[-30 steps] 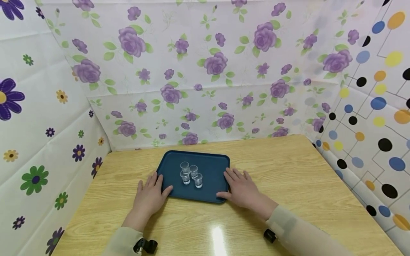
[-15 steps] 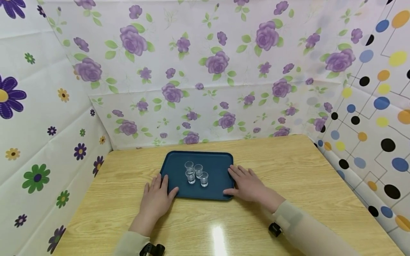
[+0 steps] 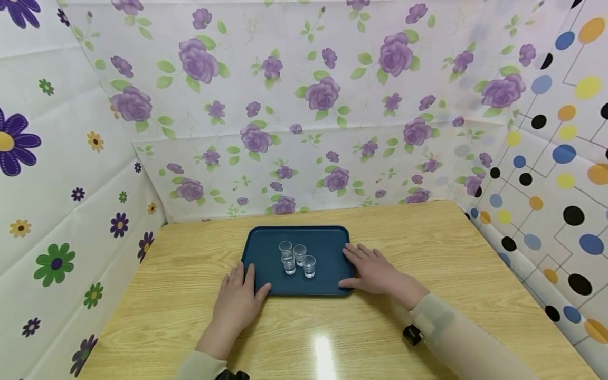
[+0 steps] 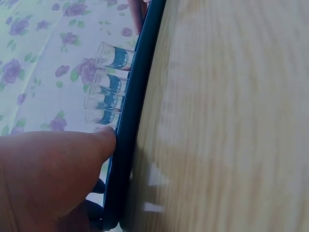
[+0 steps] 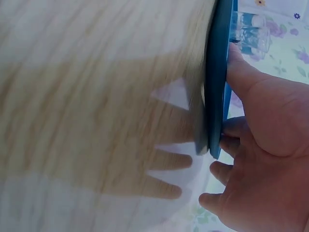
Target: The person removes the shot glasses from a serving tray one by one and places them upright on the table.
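A dark blue rectangular tray (image 3: 328, 237) lies on the wooden table, with several small clear shot glasses (image 3: 309, 266) standing upright in a close group left of its middle. My left hand (image 3: 237, 301) rests at the tray's front left corner, fingers stretched along the left side. Its thumb (image 4: 104, 142) touches the front rim. On the other side, my right hand (image 3: 375, 272) lies against the right edge with fingers straight and spread. The right thumb (image 5: 239, 63) presses on the rim near the front right corner.
The light wood table (image 3: 456, 253) extends on both sides of the tray. Behind it hangs a wall sheet with purple roses (image 3: 323, 95). A flower-patterned sheet (image 3: 52, 211) stands on the left and a dotted sheet (image 3: 560, 184) on the right.
The tray has slid to the right with the glasses on it and turned slightly, its front edge now nearly level across the view. Both hands have moved along with it.
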`<state>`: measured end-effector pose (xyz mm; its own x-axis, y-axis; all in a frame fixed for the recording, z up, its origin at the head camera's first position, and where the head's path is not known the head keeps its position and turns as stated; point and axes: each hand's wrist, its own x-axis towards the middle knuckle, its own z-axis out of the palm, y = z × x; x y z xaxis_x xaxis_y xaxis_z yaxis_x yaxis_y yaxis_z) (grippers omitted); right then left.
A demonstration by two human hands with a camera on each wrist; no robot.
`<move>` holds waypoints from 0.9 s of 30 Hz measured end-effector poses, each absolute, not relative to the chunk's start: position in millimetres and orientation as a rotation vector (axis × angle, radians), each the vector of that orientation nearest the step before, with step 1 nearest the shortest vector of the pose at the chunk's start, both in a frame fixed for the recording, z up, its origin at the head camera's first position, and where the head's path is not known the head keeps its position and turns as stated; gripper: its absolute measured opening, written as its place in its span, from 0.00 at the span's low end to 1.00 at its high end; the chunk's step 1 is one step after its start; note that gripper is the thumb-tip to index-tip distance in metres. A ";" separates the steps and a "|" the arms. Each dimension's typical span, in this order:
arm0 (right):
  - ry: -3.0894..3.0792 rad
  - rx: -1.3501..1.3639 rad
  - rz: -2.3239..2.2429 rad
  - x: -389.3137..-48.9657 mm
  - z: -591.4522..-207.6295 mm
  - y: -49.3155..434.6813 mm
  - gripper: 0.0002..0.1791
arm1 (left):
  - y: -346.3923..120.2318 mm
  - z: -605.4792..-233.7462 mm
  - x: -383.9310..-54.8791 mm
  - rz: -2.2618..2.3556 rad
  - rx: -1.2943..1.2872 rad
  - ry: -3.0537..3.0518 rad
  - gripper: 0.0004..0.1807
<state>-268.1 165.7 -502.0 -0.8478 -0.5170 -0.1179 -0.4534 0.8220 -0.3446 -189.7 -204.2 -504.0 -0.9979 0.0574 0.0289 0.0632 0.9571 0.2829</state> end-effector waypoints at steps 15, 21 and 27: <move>2.764 -0.845 -0.547 -285.3 -514.2 193.5 0.60 | -194.3 -502.6 -183.1 -0.433 -0.158 -3.114 0.44; 2.765 -0.866 -0.596 -291.6 -522.5 205.1 0.60 | -188.5 -501.5 -179.0 -0.367 -0.191 -3.114 0.42; 2.776 -0.899 -0.612 -295.8 -527.0 213.0 0.61 | -184.2 -500.8 -176.3 -0.339 -0.215 -3.099 0.41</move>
<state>-295.8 213.0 -527.0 -0.8064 -0.5909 -0.0256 -0.5253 0.7355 -0.4279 -176.3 -184.2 -500.8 -0.9904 0.1349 0.0314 0.1385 0.9669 0.2141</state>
